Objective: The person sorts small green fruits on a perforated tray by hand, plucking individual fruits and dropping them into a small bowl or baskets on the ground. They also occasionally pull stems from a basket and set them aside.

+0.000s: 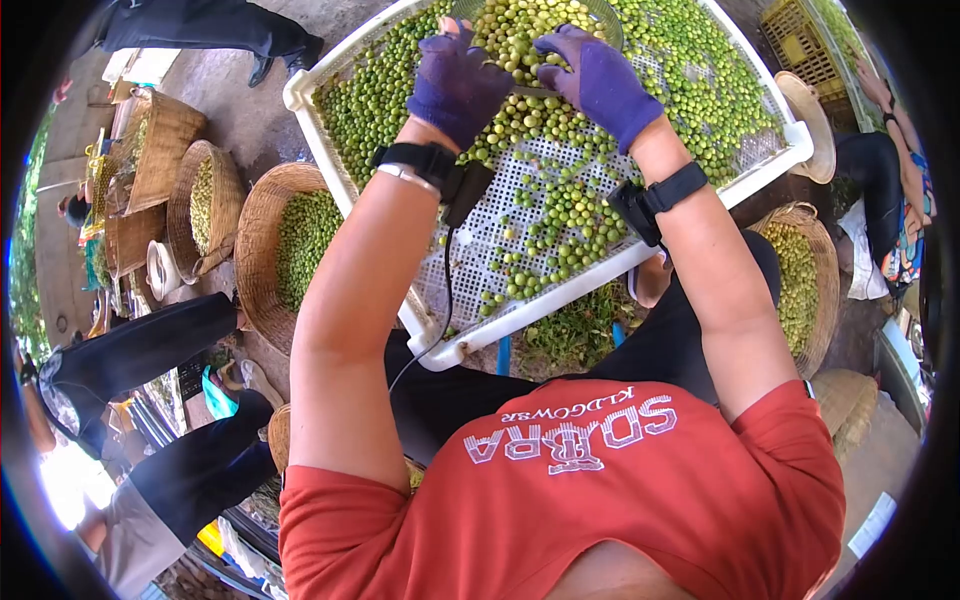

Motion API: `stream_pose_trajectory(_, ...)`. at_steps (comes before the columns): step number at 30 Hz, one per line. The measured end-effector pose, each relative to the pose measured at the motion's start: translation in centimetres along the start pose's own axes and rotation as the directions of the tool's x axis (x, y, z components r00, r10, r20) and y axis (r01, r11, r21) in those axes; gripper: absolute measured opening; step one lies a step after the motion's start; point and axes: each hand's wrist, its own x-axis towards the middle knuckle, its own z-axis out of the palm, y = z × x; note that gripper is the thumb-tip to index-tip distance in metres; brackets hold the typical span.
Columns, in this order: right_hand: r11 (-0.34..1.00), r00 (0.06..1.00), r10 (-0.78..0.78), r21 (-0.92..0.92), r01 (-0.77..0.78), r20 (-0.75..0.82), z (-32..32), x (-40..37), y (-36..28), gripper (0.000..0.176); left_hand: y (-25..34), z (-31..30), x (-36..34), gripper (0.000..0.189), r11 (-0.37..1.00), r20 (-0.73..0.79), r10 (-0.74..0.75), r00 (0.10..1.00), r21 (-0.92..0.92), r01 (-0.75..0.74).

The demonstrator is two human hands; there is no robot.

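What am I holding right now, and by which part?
The left hand and right hand both seem to grip a round bowl of green fruit by its near rim, over the white tray.

At twelve o'clock a round sieve (592,12) is cut off by the top edge. The gloved left hand (455,82) and right hand (600,80) cover its near rim, and whether the fingers grip it cannot be told. The white tray (300,95) loses its far side there too. At four o'clock the right forearm hides part of a basket (828,285).
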Motion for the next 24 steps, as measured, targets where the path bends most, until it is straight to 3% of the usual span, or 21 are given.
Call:
stream_pose_trajectory(1, 0.998, 0.995, 0.037, -0.061, -0.032, 0.089, -0.8, -0.6, -0.5, 0.013, -0.1, 0.4, -1.0, 0.025, 0.989, 0.057, -0.032, 0.998, 0.145, 0.023)
stream_pose_trajectory(2, 0.991, 0.981, 0.078, -0.122, -0.057, 0.177, -1.3, -1.2, -0.9, 0.013, -2.9, 6.8, -3.2, 0.016, 0.768, -0.417, 0.306, 0.856, 0.640, 0.037)
stream_pose_trajectory(3, 0.991, 0.917, 0.131, -0.045, -0.123, 0.377, -1.1, -2.2, -1.0, 0.011, -2.9, 6.4, -4.7, 0.018, 0.687, -0.438, 0.235, 0.868, 0.706, 0.170)
stream_pose_trajectory(4, 0.994, 0.865, 0.107, -0.055, -0.092, 0.490, -1.2, -3.5, -1.6, 0.009, -3.0, 6.4, -6.2, 0.022, 0.588, -0.469, 0.164, 0.868, 0.753, 0.296)
stream_pose_trajectory(5, 0.997, 0.798, 0.080, -0.059, -0.056, 0.597, -1.4, -5.0, -2.4, 0.007, -3.5, 6.5, -7.9, 0.025, 0.179, -0.450, 0.149, 0.880, 0.888, 0.424)
stream_pose_trajectory(6, 0.998, 0.721, 0.052, -0.058, -0.016, 0.691, -1.5, -6.3, -3.1, 0.006, -3.9, 7.2, -9.2, 0.030, -0.269, -0.436, 0.124, 0.891, 0.850, 0.453)
stream_pose_trajectory(8, 0.989, 0.733, -0.028, -0.087, 0.118, 0.680, -0.8, -9.4, -3.6, 0.007, -5.1, 7.2, -10.8, 0.027, -0.536, -0.678, -0.149, 0.719, 0.667, 0.518)
stream_pose_trajectory(9, 0.978, 0.733, -0.069, -0.100, 0.185, 0.677, -0.3, -10.7, -3.6, 0.007, -6.2, 7.0, -11.8, 0.027, -0.523, -0.726, -0.120, 0.677, 0.626, 0.579)
stream_pose_trajectory(12, 0.953, 0.772, -0.064, -0.190, 0.234, 0.632, 0.8, -12.4, -3.3, 0.010, -8.9, 3.4, -14.1, 0.034, -0.641, -0.488, -0.129, 0.863, 0.705, 0.303)
stream_pose_trajectory(13, 0.948, 0.788, -0.099, -0.184, 0.261, 0.608, 0.3, -12.6, -3.2, 0.011, -9.7, 3.3, -14.2, 0.033, -0.637, -0.501, -0.142, 0.854, 0.706, 0.308)
stream_pose_trajectory(16, 0.949, 0.795, -0.085, -0.195, 0.248, 0.601, -0.3, -12.8, -3.1, 0.011, -11.4, 3.0, -14.2, 0.031, -0.775, -0.348, -0.040, 0.937, 0.602, 0.191)
stream_pose_trajectory(17, 0.909, 0.729, 0.029, -0.322, 0.266, 0.684, -0.2, -12.8, -3.3, 0.012, -11.9, 3.0, -14.3, 0.019, -0.783, -0.339, -0.008, 0.941, 0.588, 0.206)
stream_pose_trajectory(20, 0.924, 0.710, 0.036, -0.294, 0.244, 0.703, -0.9, -13.0, -4.2, 0.013, -12.6, 2.3, -14.3, 0.026, -0.832, -0.382, 0.025, 0.924, 0.504, 0.231)
stream_pose_trajectory(23, 0.935, 0.751, 0.006, -0.269, 0.230, 0.660, -0.7, -13.5, -3.5, 0.015, -11.6, 4.7, -13.9, 0.026, -0.733, -0.542, 0.053, 0.839, 0.550, 0.401)
stream_pose_trajectory(24, 0.950, 0.790, -0.008, -0.243, 0.198, 0.613, -0.8, -13.5, -3.4, 0.015, -10.4, 7.0, -13.7, 0.028, -0.599, -0.650, 0.067, 0.757, 0.580, 0.552)
